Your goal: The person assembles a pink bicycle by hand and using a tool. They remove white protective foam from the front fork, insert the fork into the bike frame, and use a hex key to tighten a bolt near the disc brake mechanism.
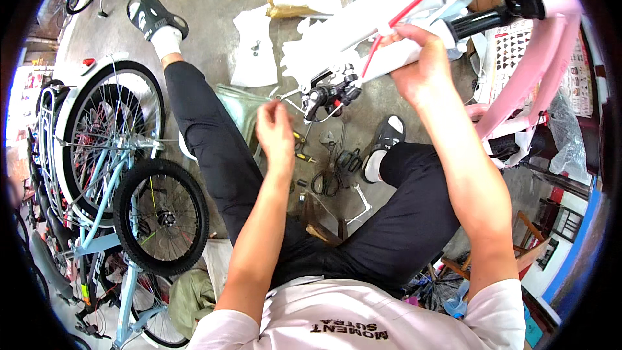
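Note:
My right hand (424, 68) is closed, its fingertips pinching a thin red cable (418, 3) beside white foam wrapping (389, 58). That cable runs down toward a black-and-silver bicycle fitting (324, 96) with a red detail; its exact kind is unclear. To the left of this fitting, my left hand (275, 133) has its fingers pressed together. A thin wire shows near those fingertips, but whether they hold it is not plain. At the upper right, a pink bicycle frame (518, 78) carries black tubes (479, 23) that run into the foam.
On the floor between my feet lie scissors (326, 183), an adjustable wrench (326, 137), a pedal (350, 159) and a silver wrench (361, 204). Bicycles and a loose black-tyred wheel (161, 217) crowd the left. White packing sheets (254, 48) lie ahead.

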Demonstrator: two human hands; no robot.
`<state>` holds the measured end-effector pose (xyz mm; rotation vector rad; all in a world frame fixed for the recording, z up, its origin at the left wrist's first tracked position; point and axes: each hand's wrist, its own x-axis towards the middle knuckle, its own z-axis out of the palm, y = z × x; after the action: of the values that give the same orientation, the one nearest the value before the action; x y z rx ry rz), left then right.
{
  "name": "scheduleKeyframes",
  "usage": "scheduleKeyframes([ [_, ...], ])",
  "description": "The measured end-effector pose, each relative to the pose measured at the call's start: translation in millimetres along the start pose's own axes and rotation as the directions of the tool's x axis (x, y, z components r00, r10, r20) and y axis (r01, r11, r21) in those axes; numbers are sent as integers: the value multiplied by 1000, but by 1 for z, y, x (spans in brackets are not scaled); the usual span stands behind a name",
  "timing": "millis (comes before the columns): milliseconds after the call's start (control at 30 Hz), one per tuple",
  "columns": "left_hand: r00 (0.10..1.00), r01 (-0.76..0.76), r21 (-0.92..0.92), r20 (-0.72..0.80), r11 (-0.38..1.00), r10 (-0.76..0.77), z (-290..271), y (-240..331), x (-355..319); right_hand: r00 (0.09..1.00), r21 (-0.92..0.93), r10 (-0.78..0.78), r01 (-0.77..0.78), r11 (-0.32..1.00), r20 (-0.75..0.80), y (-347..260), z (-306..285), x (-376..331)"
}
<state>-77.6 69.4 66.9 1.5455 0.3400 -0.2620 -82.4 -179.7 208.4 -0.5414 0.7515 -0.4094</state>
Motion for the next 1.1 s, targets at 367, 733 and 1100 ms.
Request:
scheduleKeyframes([
  [367,212,-975,149,384,166,898,147,320,-38,1000,-21,-7,6,1000,-29,34,0,28],
  [733,-705,-586,47,462,-809,538,295,485,-164,991,-4,-88,88,996,-102,38,3,20],
  [1100,-12,-190,422,902,-886,432,337,566,-143,974,-25,54,-61,998,-221,49,11,31],
])
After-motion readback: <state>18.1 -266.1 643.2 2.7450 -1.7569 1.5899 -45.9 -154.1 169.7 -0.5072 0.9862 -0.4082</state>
